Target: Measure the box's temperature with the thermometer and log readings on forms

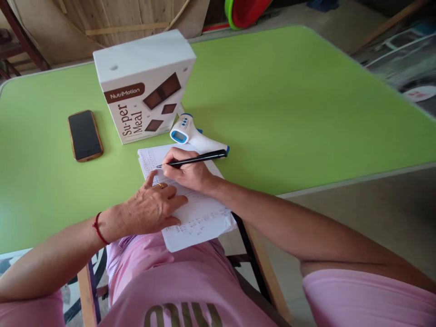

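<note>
My right hand [187, 171] grips a black pen [200, 158], its tip down on the upper part of a sheet of paper [190, 227]. Rows of handwriting cover parts of the sheet, which sticks out over the table's near edge. Flat on the paper lies my left hand [155, 206], fingers spread, the index fingertip just below the pen tip. It wears a ring and a red string bracelet [98, 229]. Right behind my right hand, a white and blue infrared thermometer [194, 135] rests on its side, partly over the paper's top edge.
A white NutriMotion box [146, 91] stands upright behind the paper. To its left lies a phone [85, 135] with a dark screen, on the green table [272, 100]. Beyond the far edge are a red and green basin [247, 12] and a dark chair [20, 41].
</note>
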`<state>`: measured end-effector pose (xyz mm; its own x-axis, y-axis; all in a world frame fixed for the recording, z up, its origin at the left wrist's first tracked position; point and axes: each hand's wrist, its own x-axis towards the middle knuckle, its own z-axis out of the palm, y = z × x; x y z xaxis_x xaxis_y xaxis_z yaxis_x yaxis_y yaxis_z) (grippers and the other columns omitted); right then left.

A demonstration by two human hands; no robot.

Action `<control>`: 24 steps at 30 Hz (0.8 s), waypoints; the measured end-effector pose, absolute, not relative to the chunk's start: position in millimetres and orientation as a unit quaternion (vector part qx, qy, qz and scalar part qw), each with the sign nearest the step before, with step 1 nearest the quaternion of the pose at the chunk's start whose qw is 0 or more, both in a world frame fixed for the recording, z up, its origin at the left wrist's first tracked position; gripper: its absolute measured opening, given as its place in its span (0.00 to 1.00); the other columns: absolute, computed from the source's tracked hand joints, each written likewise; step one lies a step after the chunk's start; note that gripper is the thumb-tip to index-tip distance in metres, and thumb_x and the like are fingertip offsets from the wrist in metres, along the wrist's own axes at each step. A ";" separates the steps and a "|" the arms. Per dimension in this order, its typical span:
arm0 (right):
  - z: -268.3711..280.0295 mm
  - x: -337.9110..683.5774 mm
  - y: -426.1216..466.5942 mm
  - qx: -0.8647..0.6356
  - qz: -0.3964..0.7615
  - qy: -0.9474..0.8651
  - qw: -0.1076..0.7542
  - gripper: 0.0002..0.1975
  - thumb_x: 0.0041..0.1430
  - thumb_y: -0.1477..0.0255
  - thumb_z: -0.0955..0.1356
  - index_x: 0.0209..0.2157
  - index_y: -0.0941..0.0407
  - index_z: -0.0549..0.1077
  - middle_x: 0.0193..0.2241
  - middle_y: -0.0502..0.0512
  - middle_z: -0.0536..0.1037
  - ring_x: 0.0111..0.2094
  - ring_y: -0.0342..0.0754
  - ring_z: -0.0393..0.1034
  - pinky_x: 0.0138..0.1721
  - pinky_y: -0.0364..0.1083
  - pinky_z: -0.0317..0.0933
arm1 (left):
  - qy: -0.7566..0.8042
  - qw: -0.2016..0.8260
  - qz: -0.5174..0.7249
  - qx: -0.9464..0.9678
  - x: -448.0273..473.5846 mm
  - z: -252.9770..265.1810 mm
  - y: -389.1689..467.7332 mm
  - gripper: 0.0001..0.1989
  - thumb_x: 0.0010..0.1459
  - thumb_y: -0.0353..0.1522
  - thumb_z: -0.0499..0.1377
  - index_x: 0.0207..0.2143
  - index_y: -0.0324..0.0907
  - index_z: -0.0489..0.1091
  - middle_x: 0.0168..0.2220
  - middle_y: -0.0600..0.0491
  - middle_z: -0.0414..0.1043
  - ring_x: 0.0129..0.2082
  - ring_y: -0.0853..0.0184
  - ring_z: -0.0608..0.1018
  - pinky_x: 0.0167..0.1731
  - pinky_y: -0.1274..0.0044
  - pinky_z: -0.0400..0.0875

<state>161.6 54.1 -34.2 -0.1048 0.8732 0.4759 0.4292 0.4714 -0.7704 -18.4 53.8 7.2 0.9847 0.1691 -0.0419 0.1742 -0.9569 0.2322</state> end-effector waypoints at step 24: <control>-34.9 164.6 55.3 -0.492 0.216 -0.711 0.454 0.08 0.57 0.74 0.65 0.26 0.52 0.62 0.21 0.45 0.69 0.23 0.41 0.60 0.25 0.44 0.58 | 0.080 0.132 -0.004 0.988 -18.3 7.4 55.3 0.15 0.65 0.40 0.63 0.48 0.40 0.74 0.36 0.52 0.76 0.34 0.62 0.78 0.65 0.53 0.52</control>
<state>164.6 55.3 -34.9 -0.1044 0.8955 0.4327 0.5030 0.4229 -0.7537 -18.3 55.3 7.4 0.9871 0.1577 -0.0284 0.1596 -0.9522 0.2606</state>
